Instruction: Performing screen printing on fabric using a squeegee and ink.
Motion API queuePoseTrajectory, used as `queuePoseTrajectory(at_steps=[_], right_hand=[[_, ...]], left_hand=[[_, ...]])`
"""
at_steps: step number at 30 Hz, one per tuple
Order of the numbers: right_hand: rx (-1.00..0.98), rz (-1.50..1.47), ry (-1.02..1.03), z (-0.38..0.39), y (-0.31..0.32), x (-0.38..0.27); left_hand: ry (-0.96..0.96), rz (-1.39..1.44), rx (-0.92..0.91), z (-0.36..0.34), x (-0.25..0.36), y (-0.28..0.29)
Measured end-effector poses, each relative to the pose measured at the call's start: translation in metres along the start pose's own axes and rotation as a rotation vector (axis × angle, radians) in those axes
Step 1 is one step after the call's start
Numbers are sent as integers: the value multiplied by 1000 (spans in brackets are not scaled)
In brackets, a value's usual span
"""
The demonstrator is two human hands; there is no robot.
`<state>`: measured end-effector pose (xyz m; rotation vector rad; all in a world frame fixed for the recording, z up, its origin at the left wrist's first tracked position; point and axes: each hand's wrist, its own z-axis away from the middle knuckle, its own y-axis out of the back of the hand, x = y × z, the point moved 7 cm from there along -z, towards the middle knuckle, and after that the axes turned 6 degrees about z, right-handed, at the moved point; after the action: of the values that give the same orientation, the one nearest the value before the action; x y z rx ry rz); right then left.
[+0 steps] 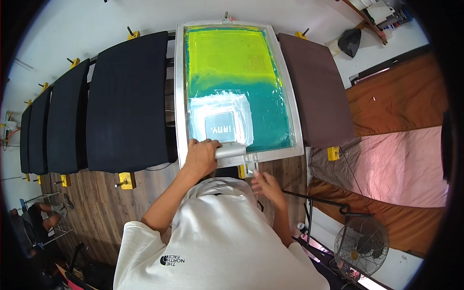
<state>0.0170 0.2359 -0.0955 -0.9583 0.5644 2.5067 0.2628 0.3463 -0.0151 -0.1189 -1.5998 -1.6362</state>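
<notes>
In front of me lies a screen-printing frame (pixel 180 106) with a pale metal rim. Its mesh is yellow-green at the far end and teal nearer me, with a square of white ink (pixel 244 113) around a stencil at the near left. My left hand (pixel 202 157) is closed around a silver-handled squeegee (pixel 232 150) at the frame's near edge; the blade's contact with the mesh is hidden. Just below the metal bracket (pixel 251 165) on the frame's near rim is my right hand (pixel 268 187). Its fingers are slightly bent and apart, with nothing visible in them.
Several black-covered boards (pixel 128 101) stand in a row to the left, and a brownish board (pixel 314 92) is on the right. Yellow brackets (pixel 126 181) jut from the board ends. A caged fan (pixel 361 240) stands at the lower right, beside brown and pink cloth (pixel 411 164).
</notes>
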Motion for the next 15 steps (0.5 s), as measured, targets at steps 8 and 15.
queuePoseTrajectory(at_steps=[8,15], right_hand=[[-77,-577,-83,-1,-36,18],[-116,-747,56,-11,-44,29]], left_hand=[[4,31,26,0,-7,-3],[-1,16,102,2,-2,0]])
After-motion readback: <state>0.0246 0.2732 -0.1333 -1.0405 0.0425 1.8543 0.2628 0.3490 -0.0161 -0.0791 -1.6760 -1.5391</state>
